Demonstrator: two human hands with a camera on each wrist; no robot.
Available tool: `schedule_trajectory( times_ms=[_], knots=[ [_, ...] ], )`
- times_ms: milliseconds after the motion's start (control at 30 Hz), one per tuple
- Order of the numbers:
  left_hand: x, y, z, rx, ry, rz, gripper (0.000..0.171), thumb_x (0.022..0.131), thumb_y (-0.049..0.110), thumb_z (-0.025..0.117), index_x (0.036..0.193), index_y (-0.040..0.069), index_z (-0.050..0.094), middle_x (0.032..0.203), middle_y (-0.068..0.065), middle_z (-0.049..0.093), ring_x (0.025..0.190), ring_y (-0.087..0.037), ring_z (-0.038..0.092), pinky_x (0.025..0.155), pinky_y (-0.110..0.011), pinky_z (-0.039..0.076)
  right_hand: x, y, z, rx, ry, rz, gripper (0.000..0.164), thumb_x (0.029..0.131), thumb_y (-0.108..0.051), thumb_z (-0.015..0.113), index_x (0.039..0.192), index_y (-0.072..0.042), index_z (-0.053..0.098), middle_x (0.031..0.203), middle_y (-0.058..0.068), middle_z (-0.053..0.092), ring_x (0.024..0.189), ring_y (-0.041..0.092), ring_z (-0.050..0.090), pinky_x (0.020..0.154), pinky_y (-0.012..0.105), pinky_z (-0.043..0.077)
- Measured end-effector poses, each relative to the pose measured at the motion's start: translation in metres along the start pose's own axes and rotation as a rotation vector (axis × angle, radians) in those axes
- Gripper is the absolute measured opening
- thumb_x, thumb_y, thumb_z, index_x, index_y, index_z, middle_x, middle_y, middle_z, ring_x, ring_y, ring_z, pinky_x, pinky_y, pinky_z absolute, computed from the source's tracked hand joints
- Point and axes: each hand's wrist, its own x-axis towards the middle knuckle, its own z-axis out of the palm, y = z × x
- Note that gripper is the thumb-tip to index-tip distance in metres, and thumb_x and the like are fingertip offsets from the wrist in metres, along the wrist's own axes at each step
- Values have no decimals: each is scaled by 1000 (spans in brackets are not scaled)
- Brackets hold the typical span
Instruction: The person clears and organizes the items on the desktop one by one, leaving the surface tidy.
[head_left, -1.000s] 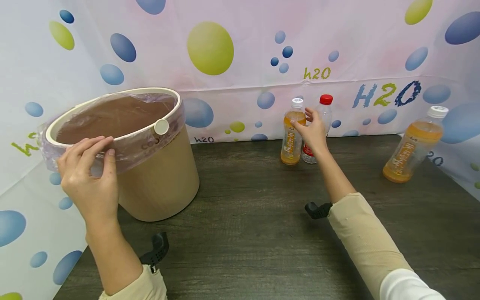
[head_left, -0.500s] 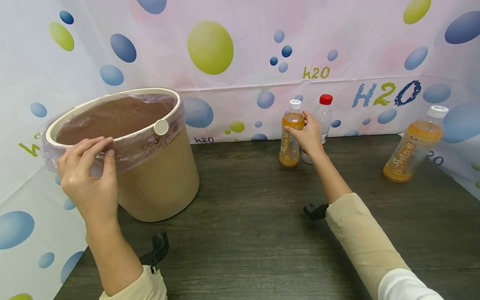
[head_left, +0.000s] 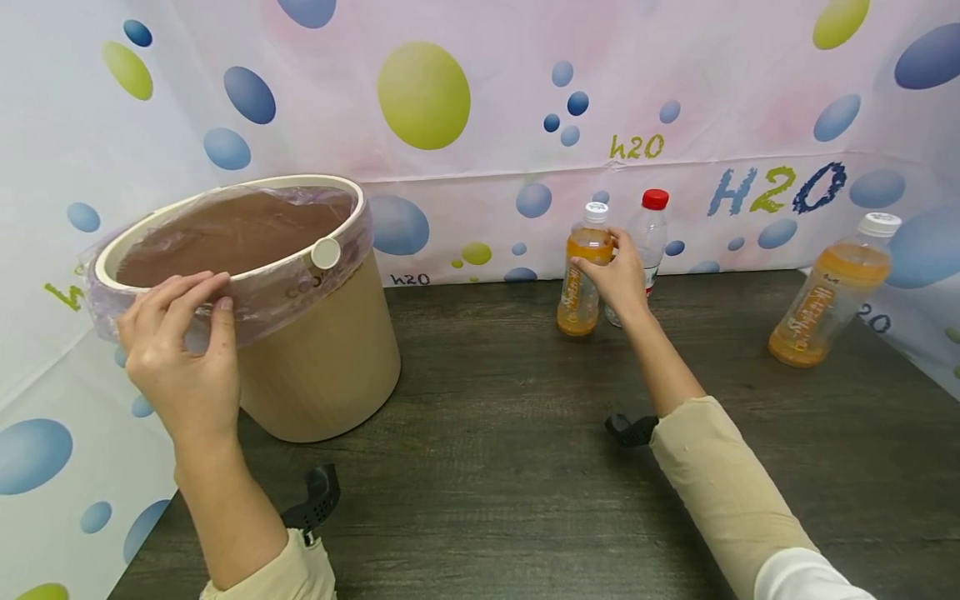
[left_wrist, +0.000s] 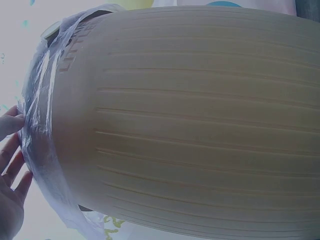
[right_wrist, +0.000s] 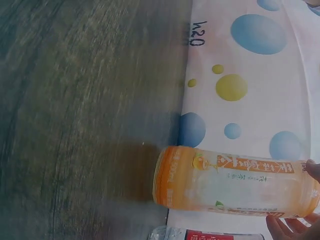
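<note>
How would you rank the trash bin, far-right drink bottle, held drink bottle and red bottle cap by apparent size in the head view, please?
1. Trash bin
2. Far-right drink bottle; nearness may enlarge it
3. Held drink bottle
4. Red bottle cap

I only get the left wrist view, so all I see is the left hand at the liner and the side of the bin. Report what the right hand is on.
Observer: The right hand grips the upper part of an orange-drink bottle.
Operator: Tell me what stands closest to that.
Observer: A clear, red-capped bottle, just to its right in the head view and partly hidden by the hand.
Operator: Give me any other bottle out there.
Observer: One more, a white-capped bottle of orange drink, set apart at the far right of the head view.
</note>
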Motion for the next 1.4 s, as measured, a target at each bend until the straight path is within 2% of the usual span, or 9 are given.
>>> schedule_trajectory(
  times_ms=[267, 667, 833, 1033, 1400],
  knots=[
    [-1, 3, 2, -9, -7, -4, 12, 79, -7, 65, 89, -6, 70, 94, -20, 66, 101, -28, 52, 100, -31, 28, -12, -7, -9, 88, -10, 30, 75, 80, -31, 70, 139, -5, 32, 137, 19, 37, 116, 36, 44, 91, 46, 41],
    [-3, -1, 5, -18, -12, 11, 11, 79, -6, 65, 89, -6, 71, 94, -19, 66, 100, -30, 52, 100, -32, 28, -34, -11, -19, 187, 22, 40, 76, 80, -37, 69, 140, -8, 32, 136, 15, 39, 115, 32, 44, 91, 43, 42],
    [-4, 0, 5, -24, -5, 15, 11, 79, -7, 64, 88, -7, 70, 93, -21, 65, 100, -31, 53, 99, -31, 29, -38, -11, -21, 229, 21, 53, 75, 80, -37, 69, 139, -9, 33, 135, 15, 40, 115, 31, 46, 90, 43, 42],
    [-4, -1, 1, -19, 6, 19, 11, 79, -7, 64, 87, -7, 70, 92, -21, 65, 99, -32, 53, 99, -32, 29, -38, -13, -22, 329, 21, 84, 73, 79, -36, 70, 138, -10, 35, 135, 12, 41, 114, 29, 49, 90, 41, 44],
    [-2, -16, 0, -2, 4, 22, 12, 82, 3, 66, 91, 0, 73, 95, -11, 68, 101, -21, 53, 97, -30, 30, -41, -31, -29, 466, 20, 84, 67, 81, -29, 69, 136, -9, 36, 134, 13, 42, 115, 29, 48, 92, 36, 42]
  ],
)
